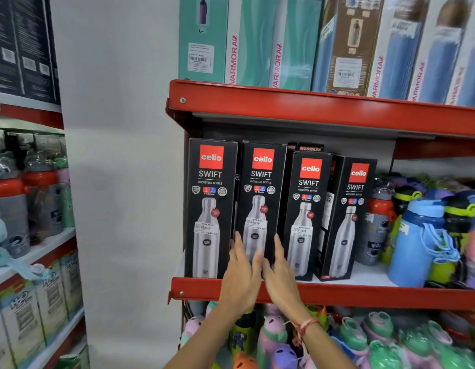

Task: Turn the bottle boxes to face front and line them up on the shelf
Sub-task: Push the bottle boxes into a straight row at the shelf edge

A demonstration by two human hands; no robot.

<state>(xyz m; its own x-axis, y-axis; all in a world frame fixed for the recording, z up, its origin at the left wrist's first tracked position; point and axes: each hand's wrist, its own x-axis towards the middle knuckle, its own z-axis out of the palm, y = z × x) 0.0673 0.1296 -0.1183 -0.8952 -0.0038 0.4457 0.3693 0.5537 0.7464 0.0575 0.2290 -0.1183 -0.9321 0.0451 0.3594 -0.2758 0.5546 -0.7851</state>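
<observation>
Boxes [261, 203], black with red logos and steel bottle pictures, face front.

Four black boxes [261, 206]: "cello SWIFT". Box behind them [309, 148]: "MODWARE". Upper-shelf boxes [277, 59]: "VARMORA". Left lower boxes [20, 312]: "H2O".

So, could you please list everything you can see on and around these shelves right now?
Cello Swift boxes: four, black with red logo, middle shelf, fronts facing out, rightmost angled.
Modware box: one, dark, behind the Cello row.
Varmora boxes: several, teal and blue, top shelf.
Loose bottles: many, blue, grey, green, right of the boxes.
Kids' bottles: many, green and purple, bottom shelf.
Shelf edges: red.
Left rack bottles: several, grey with red lids.
Left hand: at second box's left edge.
Right hand: at its right edge.
</observation>
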